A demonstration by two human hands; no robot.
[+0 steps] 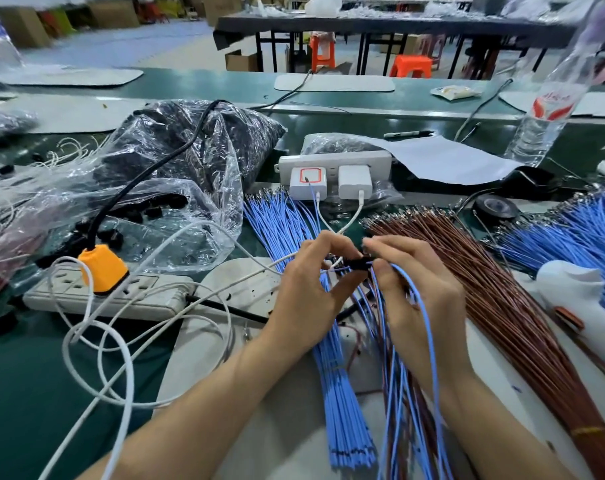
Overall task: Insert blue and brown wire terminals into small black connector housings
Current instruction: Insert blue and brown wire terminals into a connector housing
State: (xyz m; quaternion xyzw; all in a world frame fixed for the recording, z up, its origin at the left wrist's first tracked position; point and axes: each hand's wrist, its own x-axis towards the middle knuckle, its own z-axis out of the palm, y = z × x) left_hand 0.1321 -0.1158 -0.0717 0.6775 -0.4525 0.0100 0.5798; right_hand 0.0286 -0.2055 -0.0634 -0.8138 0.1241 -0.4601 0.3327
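Head view: both hands meet mid-frame above the desk (24, 393). L hand (311, 285) has its fingers curled, thumb + index pinching a small black connector housing (358, 263). R hand (415, 292) is curled too, fingertips at the housing's R end, gripping a blue wire (429, 341) that loops down past the wrist. More blue + brown wires hang under the R palm. Under the hands lies 1 blue wire bundle (332, 358), terminals pointing away; just R of it a brown wire bundle (495, 299) fans out, w/ a 2nd blue bundle (571, 230) far R. L side: clear plastic bag (176, 161) holding black parts, power strip (103, 299) w/ orange plug (102, 268), loose white cables. Behind the hands, 2 white chargers (308, 183) sit in a socket strip. Water bottle (550, 109) stands far R.
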